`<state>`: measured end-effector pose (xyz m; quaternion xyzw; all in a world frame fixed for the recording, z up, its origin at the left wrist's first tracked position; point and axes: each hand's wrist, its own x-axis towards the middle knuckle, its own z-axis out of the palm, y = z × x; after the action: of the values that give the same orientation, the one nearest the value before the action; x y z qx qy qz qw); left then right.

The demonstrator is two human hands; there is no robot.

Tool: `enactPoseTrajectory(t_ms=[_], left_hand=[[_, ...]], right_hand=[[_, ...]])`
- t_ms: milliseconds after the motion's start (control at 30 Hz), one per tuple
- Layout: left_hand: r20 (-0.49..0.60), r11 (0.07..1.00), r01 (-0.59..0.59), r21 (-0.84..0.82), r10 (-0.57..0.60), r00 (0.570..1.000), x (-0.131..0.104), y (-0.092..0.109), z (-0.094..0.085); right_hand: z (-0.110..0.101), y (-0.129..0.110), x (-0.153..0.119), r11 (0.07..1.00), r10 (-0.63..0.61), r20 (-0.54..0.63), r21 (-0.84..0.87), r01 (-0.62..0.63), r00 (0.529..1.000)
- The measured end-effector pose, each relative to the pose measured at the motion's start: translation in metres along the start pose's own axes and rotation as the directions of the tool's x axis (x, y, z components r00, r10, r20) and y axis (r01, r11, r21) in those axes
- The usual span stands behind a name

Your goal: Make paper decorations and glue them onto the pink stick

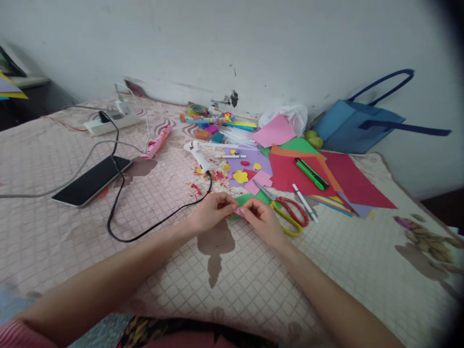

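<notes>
A small pink paper piece (239, 210) is pinched between my two hands above the patterned cloth. My left hand (214, 210) holds its left side between thumb and fingers. On its right side, my right hand (264, 220) grips it with thumb and forefinger. Behind the fingers lies a green paper (248, 197). Scissors with red handles (297, 210) and scissors with yellow handles (292, 227) lie just right of my right hand. A yellow paper flower (240, 177) rests on purple paper beyond my hands.
A white glue gun (198, 157) trails a black cable left around a tablet (92, 181). Red paper (362, 181), a green cutter (311, 174) and a white marker (305, 203) lie right. A blue bag (353, 126) and power strip (110, 124) stand farther back.
</notes>
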<state>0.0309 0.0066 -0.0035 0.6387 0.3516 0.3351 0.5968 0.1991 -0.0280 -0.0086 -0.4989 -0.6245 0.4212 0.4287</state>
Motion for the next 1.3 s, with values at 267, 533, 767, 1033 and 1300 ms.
enactPoseTrajectory(t_ms=[267,533,767,1033,1300], left_hand=[[0.030,0.996,0.067,-0.062,-0.065,0.997,0.000,-0.001,-0.001],[-0.010,0.952,0.176,-0.250,-0.184,0.983,0.001,0.005,-0.001],[-0.017,0.947,0.215,-0.237,-0.226,0.974,0.002,0.001,0.000],[-0.007,0.961,0.164,-0.223,-0.170,0.985,0.000,-0.002,-0.001],[-0.017,0.869,0.225,-0.441,-0.258,0.966,0.003,-0.006,0.000]], right_hand=[[0.001,-0.004,0.000,0.996,0.028,0.035,0.088,-0.031,0.999],[0.001,-0.004,-0.002,0.990,0.061,0.018,0.129,-0.063,0.998],[0.002,0.003,0.000,0.987,0.088,-0.034,0.135,-0.082,0.996],[0.003,0.006,0.001,0.980,0.093,0.006,0.179,-0.092,0.996],[0.005,0.005,0.002,0.953,0.130,-0.021,0.279,-0.119,0.991]])
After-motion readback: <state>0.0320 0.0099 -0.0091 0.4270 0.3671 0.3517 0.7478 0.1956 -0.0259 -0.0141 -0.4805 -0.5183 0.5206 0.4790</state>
